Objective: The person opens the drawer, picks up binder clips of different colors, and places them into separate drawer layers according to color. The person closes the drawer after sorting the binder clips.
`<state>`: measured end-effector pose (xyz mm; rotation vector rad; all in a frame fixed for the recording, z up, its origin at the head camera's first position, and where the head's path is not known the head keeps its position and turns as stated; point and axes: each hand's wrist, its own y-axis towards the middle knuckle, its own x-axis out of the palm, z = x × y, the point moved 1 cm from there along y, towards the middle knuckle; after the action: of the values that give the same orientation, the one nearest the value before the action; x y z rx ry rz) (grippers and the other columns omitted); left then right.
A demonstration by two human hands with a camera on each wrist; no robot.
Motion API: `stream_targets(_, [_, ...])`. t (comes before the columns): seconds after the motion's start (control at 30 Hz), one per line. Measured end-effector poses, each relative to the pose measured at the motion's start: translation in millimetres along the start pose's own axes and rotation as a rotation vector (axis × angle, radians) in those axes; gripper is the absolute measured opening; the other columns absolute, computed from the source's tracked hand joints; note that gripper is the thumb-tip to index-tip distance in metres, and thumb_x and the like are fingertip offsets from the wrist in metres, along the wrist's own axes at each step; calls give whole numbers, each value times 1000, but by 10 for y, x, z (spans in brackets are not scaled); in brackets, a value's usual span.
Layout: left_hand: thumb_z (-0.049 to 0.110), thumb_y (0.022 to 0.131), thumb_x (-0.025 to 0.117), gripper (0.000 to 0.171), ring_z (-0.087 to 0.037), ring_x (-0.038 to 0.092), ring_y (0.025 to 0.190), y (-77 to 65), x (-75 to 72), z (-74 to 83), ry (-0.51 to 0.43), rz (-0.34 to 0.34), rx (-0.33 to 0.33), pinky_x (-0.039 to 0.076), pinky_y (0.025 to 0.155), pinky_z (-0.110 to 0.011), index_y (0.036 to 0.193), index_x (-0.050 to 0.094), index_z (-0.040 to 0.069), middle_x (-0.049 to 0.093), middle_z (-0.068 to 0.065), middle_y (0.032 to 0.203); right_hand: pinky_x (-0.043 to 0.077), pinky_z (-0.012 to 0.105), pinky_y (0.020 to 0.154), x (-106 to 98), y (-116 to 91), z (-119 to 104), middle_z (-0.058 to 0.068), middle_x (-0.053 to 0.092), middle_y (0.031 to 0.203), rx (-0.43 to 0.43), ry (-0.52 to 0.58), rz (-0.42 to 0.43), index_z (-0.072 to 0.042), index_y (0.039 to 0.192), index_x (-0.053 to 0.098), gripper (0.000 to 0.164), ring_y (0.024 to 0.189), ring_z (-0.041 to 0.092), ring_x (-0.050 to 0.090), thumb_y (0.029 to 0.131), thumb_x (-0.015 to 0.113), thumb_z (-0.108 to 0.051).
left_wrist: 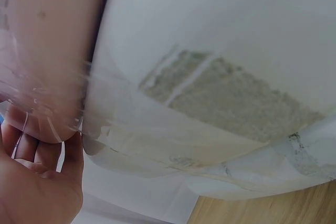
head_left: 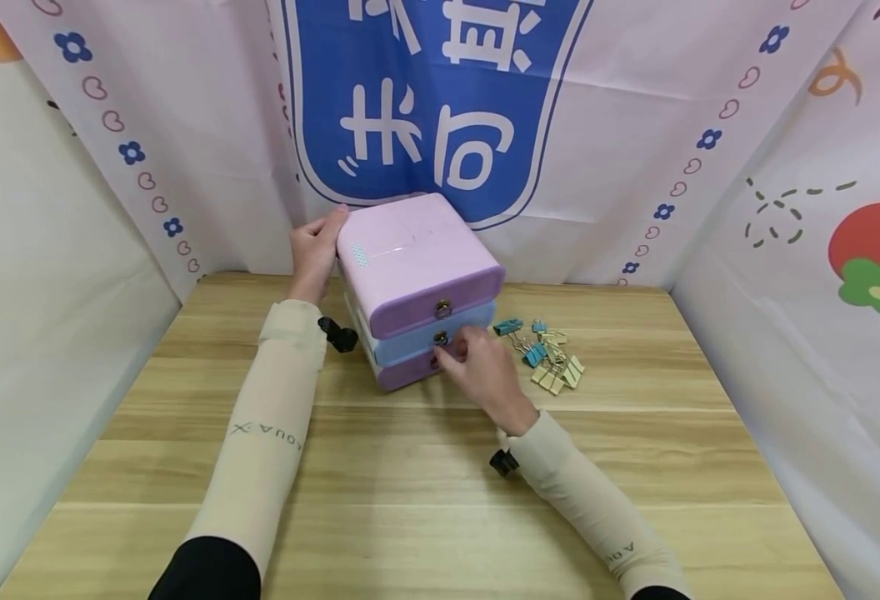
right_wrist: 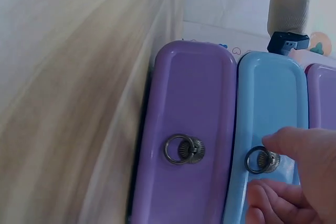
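A small three-tier drawer box stands at the table's back, with a pink top and purple, blue and purple drawer fronts. My left hand holds its rear left corner; in the left wrist view, the fingers curl around the pink top's edge. My right hand is at the drawer fronts. In the right wrist view, its thumb and bent fingers lie apart on either side of the ring pull on the blue middle drawer. Another ring pull hangs on the purple bottom drawer.
Several blue and pale yellow binder clips lie in a loose pile right of the drawer box. Behind the wooden table hangs a printed cloth. Light cloth walls flank both sides.
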<state>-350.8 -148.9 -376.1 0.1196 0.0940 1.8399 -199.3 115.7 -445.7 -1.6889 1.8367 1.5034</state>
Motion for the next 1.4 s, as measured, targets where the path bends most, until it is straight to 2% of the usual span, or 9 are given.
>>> stream_targets(0.07, [56, 93, 75, 37, -7, 54, 76, 1, 4, -1, 3, 2, 3, 43, 68, -23, 82, 76, 21, 61, 12, 71, 56, 24, 59, -19, 12, -18, 9, 74, 83, -12, -18, 23, -2, 92, 71, 27, 66, 16, 67, 93, 82, -27])
stream_targets(0.17, [57, 93, 75, 38, -7, 54, 77, 2, 7, -8, 10, 3, 0, 44, 69, -23, 83, 77, 21, 62, 12, 72, 57, 26, 60, -17, 36, -29, 9, 75, 85, 0, -17, 13, -3, 92, 71, 25, 68, 17, 68, 93, 82, -26])
stream_targets(0.3, [59, 93, 75, 40, -7, 54, 78, 3, 5, -16, 17, 2, -2, 43, 69, -23, 85, 77, 20, 62, 12, 73, 54, 24, 56, 14, 72, -21, 6, 74, 79, 54, 57, -34, -6, 87, 69, 22, 63, 13, 66, 93, 81, -23])
stream_targets(0.47, [60, 93, 73, 41, -8, 54, 81, -5, -8, 0, 20, -8, -13, 43, 72, -25, 87, 77, 19, 62, 12, 75, 47, 22, 49, 41, 103, -3, 2, 68, 68, 68, 140, -81, -9, 78, 66, 22, 54, 9, 57, 94, 77, -20])
stream_targets(0.8, [61, 93, 73, 42, -8, 54, 79, 5, -4, 0, 31, -6, -10, 43, 70, -24, 85, 76, 20, 62, 12, 74, 34, 21, 44, 41, 94, 5, -2, 52, 56, 29, 234, -125, -14, 65, 55, 40, 46, 7, 43, 104, 66, -16])
stream_targets(1.13, [59, 95, 72, 42, -8, 55, 81, -6, -8, -6, 28, -16, -26, 44, 71, -23, 93, 78, 17, 65, 11, 78, 34, 21, 46, -3, 11, -11, -2, 52, 59, 66, 235, -168, -13, 69, 56, 38, 48, 7, 43, 106, 64, -17])
stream_targets(1.4, [61, 94, 73, 43, -8, 55, 82, -2, -8, 5, 23, -18, -28, 44, 73, -25, 92, 78, 18, 65, 11, 79, 33, 20, 43, -93, -114, -44, -3, 53, 61, 116, 282, -210, -12, 75, 60, 32, 49, 6, 42, 106, 64, -18])
